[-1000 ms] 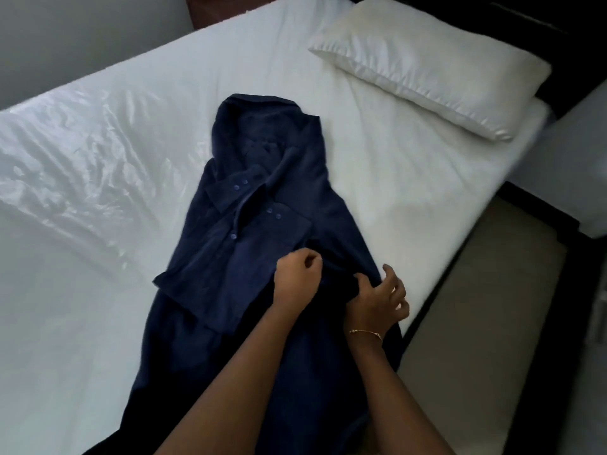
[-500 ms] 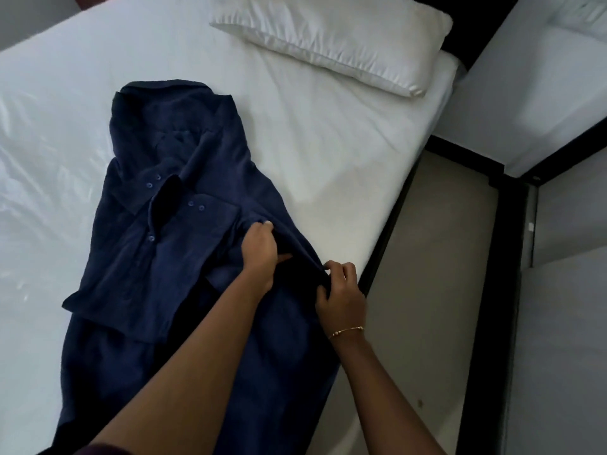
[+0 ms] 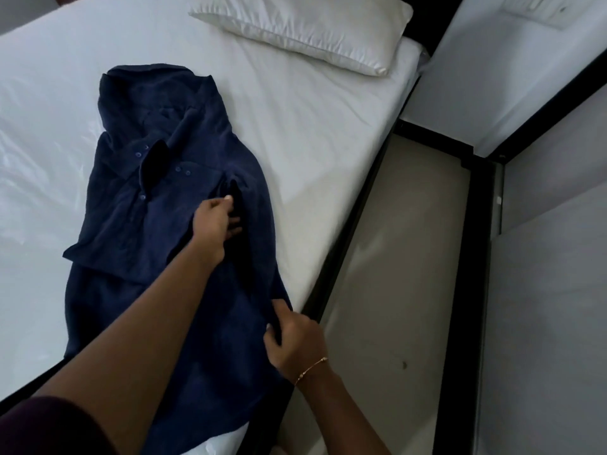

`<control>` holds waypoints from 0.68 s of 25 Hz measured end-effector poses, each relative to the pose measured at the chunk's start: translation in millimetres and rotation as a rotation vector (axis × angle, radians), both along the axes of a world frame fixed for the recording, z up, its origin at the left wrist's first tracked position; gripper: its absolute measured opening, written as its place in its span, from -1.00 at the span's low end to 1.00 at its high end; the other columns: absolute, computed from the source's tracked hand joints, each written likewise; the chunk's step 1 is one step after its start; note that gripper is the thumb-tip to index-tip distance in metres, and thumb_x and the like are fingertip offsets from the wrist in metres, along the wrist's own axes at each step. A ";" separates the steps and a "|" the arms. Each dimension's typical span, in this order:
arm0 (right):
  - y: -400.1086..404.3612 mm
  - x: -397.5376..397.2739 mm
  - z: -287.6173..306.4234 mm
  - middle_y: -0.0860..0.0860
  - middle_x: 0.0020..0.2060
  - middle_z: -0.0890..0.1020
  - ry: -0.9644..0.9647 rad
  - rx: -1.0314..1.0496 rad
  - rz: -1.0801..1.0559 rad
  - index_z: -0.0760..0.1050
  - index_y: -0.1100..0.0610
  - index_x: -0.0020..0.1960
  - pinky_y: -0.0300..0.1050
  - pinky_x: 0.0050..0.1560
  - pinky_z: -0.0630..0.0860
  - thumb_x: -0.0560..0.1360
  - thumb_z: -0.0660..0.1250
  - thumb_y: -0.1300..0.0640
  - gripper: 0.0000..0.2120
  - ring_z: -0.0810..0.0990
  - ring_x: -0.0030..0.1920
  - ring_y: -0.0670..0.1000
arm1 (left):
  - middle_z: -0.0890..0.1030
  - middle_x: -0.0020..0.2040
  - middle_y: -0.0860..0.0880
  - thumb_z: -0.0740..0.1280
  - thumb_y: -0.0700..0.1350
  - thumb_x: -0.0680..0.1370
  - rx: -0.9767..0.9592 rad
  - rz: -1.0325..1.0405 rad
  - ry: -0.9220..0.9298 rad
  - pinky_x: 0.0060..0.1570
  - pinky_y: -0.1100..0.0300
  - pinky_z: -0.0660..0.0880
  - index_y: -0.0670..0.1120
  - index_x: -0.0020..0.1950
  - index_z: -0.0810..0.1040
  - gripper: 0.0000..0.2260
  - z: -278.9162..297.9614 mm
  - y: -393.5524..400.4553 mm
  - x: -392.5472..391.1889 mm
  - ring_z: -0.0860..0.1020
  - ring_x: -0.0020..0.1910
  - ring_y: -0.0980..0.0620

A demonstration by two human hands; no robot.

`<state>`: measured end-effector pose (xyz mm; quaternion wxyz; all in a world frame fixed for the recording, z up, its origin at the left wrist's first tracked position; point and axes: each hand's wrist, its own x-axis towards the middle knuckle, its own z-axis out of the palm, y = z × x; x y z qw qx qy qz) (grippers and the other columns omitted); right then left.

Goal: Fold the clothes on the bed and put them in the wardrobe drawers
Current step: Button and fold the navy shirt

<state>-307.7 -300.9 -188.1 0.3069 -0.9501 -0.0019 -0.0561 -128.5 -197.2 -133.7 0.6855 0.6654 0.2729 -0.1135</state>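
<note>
A dark navy button-up shirt (image 3: 154, 205) lies lengthwise on the white bed (image 3: 312, 133), collar toward the pillow, with one sleeve folded across its front. My left hand (image 3: 215, 221) pinches a fold of the shirt near its middle right, fingers tucked under the cloth. My right hand (image 3: 295, 336), with a thin gold bracelet on the wrist, grips the shirt's right side edge lower down, near the bed's edge. The shirt's hem hangs over the near corner of the bed.
A white pillow (image 3: 312, 27) lies at the head of the bed. A black bed frame (image 3: 348, 257) borders a strip of beige floor (image 3: 400, 290) on the right. White panels with black trim (image 3: 538, 224) stand further right.
My right hand has slid down the shirt's right edge toward me, away from my left hand. My left hand stays at the middle fold. The view has shifted slightly.
</note>
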 end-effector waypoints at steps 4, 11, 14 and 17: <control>23.3 -29.3 -3.6 -0.10 -0.43 0.59 -0.076 -0.105 -0.063 0.60 0.09 -0.05 -0.32 -0.55 0.37 0.27 0.10 0.10 -0.62 0.53 -0.51 -0.11 | 0.57 -0.11 -0.09 0.41 0.08 0.46 0.435 -0.395 0.045 -0.11 0.12 0.52 -0.19 -0.10 0.52 -0.68 -22.8 -13.0 -60.8 0.54 -0.11 -0.04; 46.8 -46.2 10.4 -0.06 -0.44 0.59 -0.043 -0.095 0.013 0.63 0.14 -0.01 -0.30 -0.58 0.37 0.26 0.09 0.14 -0.57 0.51 -0.53 -0.08 | 0.39 -0.36 -0.04 0.21 -0.08 0.61 0.309 -0.082 -0.027 -0.41 0.20 0.32 -0.12 -0.31 0.34 -0.70 -26.5 19.3 -90.6 0.35 -0.39 0.05; 58.2 -49.0 11.8 -0.08 -0.56 0.52 0.048 -0.095 0.072 0.61 0.10 -0.02 -0.33 -0.64 0.26 0.21 0.16 0.14 -0.59 0.45 -0.62 -0.10 | 0.44 -0.25 -0.03 0.30 -0.10 0.57 0.263 -0.004 0.002 -0.34 0.21 0.40 -0.14 -0.05 0.37 -0.86 -30.3 44.9 -102.7 0.41 -0.31 0.06; 63.0 -50.8 8.3 0.04 -0.52 0.55 0.115 -0.069 0.112 0.55 0.19 0.14 -0.31 -0.56 0.28 0.19 0.26 0.18 -0.49 0.51 -0.57 0.02 | 0.40 -0.23 0.03 0.38 -0.17 0.51 0.370 -0.083 -0.092 -0.30 0.30 0.38 -0.14 0.01 0.30 -0.75 -33.2 58.0 -112.4 0.39 -0.28 0.12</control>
